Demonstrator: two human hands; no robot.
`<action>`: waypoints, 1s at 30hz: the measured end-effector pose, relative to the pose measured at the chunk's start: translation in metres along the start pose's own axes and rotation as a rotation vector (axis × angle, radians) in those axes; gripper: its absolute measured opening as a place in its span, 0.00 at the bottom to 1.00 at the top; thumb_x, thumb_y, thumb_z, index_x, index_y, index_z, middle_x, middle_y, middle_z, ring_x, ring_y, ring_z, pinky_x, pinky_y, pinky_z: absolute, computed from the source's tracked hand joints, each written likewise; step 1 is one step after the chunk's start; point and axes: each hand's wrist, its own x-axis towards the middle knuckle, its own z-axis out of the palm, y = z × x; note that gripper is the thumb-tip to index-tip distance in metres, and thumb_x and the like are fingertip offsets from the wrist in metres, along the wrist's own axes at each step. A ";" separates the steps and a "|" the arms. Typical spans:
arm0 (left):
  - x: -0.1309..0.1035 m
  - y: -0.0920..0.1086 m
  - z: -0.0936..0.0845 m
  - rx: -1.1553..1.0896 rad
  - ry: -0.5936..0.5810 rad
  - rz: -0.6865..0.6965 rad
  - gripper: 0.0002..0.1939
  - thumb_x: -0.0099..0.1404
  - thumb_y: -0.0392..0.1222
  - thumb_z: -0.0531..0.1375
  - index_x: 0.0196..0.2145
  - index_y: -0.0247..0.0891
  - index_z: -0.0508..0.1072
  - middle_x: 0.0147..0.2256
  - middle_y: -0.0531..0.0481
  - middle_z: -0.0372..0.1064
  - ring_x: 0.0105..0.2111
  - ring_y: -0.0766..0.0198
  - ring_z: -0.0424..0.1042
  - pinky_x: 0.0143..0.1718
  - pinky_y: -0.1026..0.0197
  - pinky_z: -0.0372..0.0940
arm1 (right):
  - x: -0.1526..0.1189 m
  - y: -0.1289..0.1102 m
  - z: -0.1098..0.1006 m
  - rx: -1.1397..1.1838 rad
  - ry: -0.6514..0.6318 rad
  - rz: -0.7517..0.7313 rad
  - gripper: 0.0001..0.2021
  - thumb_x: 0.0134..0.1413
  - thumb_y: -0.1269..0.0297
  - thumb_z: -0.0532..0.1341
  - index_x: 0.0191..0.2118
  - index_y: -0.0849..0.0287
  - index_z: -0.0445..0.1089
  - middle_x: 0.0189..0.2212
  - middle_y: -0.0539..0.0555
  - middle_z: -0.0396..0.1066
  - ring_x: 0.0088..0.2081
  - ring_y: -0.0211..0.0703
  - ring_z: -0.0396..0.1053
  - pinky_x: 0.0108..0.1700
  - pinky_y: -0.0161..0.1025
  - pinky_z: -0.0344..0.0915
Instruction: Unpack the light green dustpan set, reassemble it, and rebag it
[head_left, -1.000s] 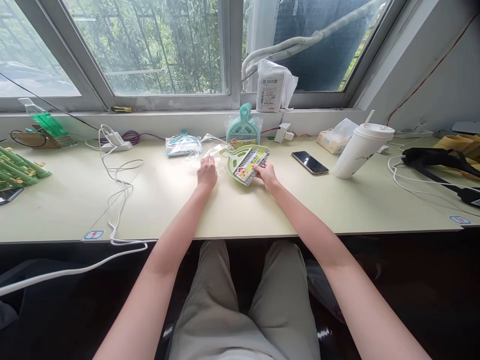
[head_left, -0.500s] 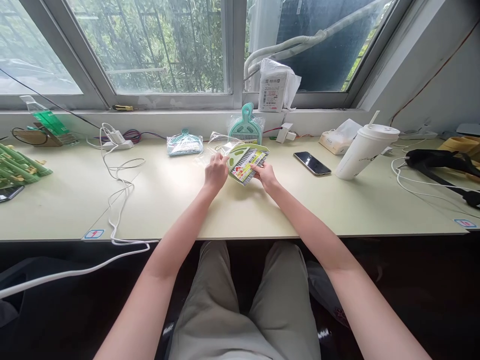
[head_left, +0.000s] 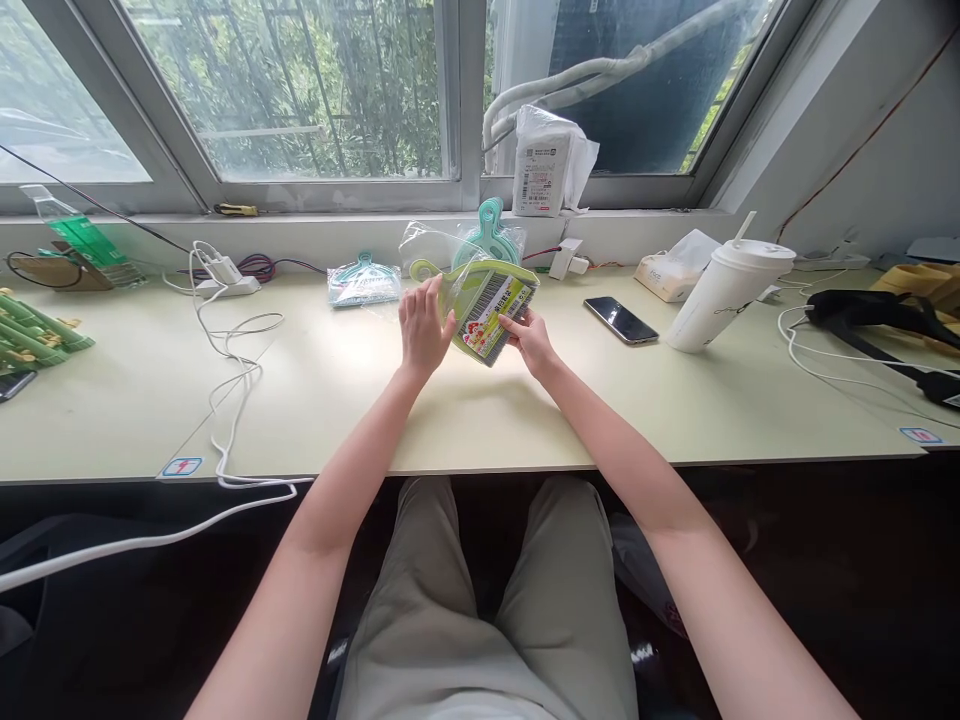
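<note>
Left hand [head_left: 424, 326]: half-curled against the dustpan's [head_left: 460, 292] edge; grip cannot be told.
Film [head_left: 429, 238]: clear, crinkled plastic.
Dustpan: smooth, rounded, green, tilted between both hands, with bristly brush [head_left: 491, 294].
Right hand [head_left: 531, 342]: pinching the dustpan's right side.

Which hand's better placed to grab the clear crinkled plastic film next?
Left hand, probably: it's closer to the clear crinkled plastic film, while the right hand grips the lime-green plastic dustpan-and-brush set.
</note>
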 end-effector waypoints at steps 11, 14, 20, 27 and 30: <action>-0.007 0.010 0.011 -0.149 -0.083 0.164 0.24 0.73 0.42 0.45 0.63 0.43 0.64 0.66 0.46 0.58 0.69 0.57 0.50 0.71 0.43 0.38 | -0.003 0.000 -0.002 0.047 -0.048 -0.045 0.18 0.45 0.58 0.73 0.40 0.57 0.70 0.44 0.54 0.78 0.47 0.48 0.76 0.52 0.49 0.74; -0.006 0.008 0.009 -0.106 0.116 -0.026 0.26 0.74 0.44 0.45 0.68 0.44 0.55 0.68 0.44 0.52 0.71 0.56 0.42 0.71 0.42 0.38 | -0.003 -0.001 -0.001 0.051 -0.028 -0.062 0.18 0.46 0.57 0.73 0.41 0.56 0.70 0.46 0.54 0.77 0.50 0.48 0.75 0.53 0.49 0.74; 0.012 -0.020 0.015 -0.528 0.052 -0.443 0.32 0.74 0.57 0.43 0.71 0.45 0.46 0.66 0.41 0.57 0.68 0.57 0.53 0.66 0.46 0.54 | -0.003 -0.004 -0.001 0.069 -0.014 -0.067 0.18 0.47 0.57 0.72 0.41 0.57 0.70 0.48 0.55 0.77 0.51 0.50 0.74 0.54 0.48 0.74; 0.005 -0.004 0.026 -1.347 -0.277 -0.488 0.32 0.73 0.62 0.41 0.62 0.40 0.65 0.56 0.44 0.71 0.58 0.52 0.69 0.60 0.46 0.62 | -0.003 -0.003 -0.001 0.043 -0.004 -0.035 0.18 0.47 0.56 0.72 0.41 0.57 0.70 0.48 0.56 0.77 0.52 0.50 0.74 0.54 0.49 0.74; 0.001 0.002 0.031 -1.430 -0.307 -0.511 0.28 0.73 0.58 0.43 0.60 0.40 0.66 0.56 0.46 0.71 0.59 0.53 0.68 0.61 0.48 0.62 | -0.001 -0.002 -0.001 0.041 0.028 -0.052 0.20 0.46 0.56 0.73 0.42 0.56 0.68 0.48 0.56 0.76 0.52 0.50 0.74 0.53 0.50 0.74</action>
